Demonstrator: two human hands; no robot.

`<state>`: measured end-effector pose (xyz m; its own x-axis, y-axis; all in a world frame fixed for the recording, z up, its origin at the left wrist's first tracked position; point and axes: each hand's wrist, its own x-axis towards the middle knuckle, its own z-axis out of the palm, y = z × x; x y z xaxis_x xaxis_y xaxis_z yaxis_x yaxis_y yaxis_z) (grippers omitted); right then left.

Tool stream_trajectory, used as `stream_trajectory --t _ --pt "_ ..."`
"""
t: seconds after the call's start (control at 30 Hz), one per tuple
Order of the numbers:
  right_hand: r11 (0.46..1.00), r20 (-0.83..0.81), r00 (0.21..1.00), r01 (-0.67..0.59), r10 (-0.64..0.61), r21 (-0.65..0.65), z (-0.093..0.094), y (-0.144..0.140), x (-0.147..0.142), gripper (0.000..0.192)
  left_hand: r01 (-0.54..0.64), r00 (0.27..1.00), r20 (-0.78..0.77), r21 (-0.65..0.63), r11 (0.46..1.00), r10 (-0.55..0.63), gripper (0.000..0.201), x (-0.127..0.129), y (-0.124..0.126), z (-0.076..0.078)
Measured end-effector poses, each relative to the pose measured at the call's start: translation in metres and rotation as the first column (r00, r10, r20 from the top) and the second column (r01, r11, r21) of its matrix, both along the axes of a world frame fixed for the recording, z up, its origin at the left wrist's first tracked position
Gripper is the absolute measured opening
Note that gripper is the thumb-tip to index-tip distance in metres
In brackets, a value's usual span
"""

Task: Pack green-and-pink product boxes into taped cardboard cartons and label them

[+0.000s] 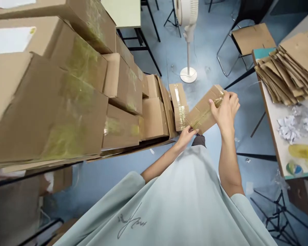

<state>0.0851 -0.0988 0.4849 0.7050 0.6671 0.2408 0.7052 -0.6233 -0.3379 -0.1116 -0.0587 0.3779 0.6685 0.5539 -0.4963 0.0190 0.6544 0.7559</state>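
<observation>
I hold a small taped cardboard box (pixel 204 109) out in front of me, over the blue floor. My left hand (pixel 187 134) grips its near lower corner. My right hand (pixel 224 109) clasps its far right end, fingers curled over the tape strip. Just left of it stands another small taped box (pixel 179 104), at the end of a long row of stacked taped boxes (pixel 74 99) that fills the left side.
A white table (pixel 277 136) at right carries a pile of flat cardboard sheets (pixel 292 65), crumpled paper and tape rolls. A white standing fan (pixel 188 41) and a black chair (pixel 248 37) with cardboard on it stand ahead. Tripod legs (pixel 277 212) lie lower right.
</observation>
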Motion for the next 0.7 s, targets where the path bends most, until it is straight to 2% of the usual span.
stream_trajectory --t 0.07,0.17,0.23,0.3,0.4,0.5,0.6,0.7 --pt "0.984 -0.001 0.984 -0.178 0.178 -0.022 0.005 0.048 0.041 0.063 -0.186 0.982 0.017 -0.109 0.977 0.189 0.022 0.047 0.015 0.002" --pt "0.914 -0.036 0.917 -0.399 0.398 -0.075 0.001 0.122 0.090 0.064 -0.439 0.883 0.038 -0.283 0.853 0.468 0.026 0.109 0.044 -0.002" --pt "0.869 -0.068 0.873 -0.487 0.483 -0.091 -0.012 0.172 0.115 0.065 -0.523 0.819 0.050 -0.347 0.779 0.572 0.032 0.142 0.070 -0.010" --pt "0.835 -0.111 0.840 -0.541 0.531 -0.100 -0.032 0.223 0.134 0.063 -0.580 0.770 0.039 -0.371 0.725 0.636 0.037 0.164 0.100 -0.024" --pt "0.778 -0.207 0.794 -0.605 0.572 -0.169 -0.072 0.298 0.149 0.061 -0.659 0.717 -0.048 -0.372 0.654 0.695 0.034 0.174 0.145 -0.048" --pt "0.685 -0.343 0.740 -0.669 0.579 -0.288 -0.117 0.358 0.147 0.062 -0.717 0.680 -0.177 -0.363 0.595 0.712 0.021 0.164 0.180 -0.073" --pt "0.595 -0.466 0.689 -0.720 0.555 -0.358 -0.157 0.396 0.135 0.072 -0.751 0.652 -0.266 -0.353 0.557 0.710 0.019 0.149 0.205 -0.096" --pt "0.562 -0.539 0.664 -0.740 0.519 -0.370 -0.186 0.419 0.119 0.083 -0.770 0.633 -0.328 -0.357 0.528 0.702 0.020 0.139 0.224 -0.116"
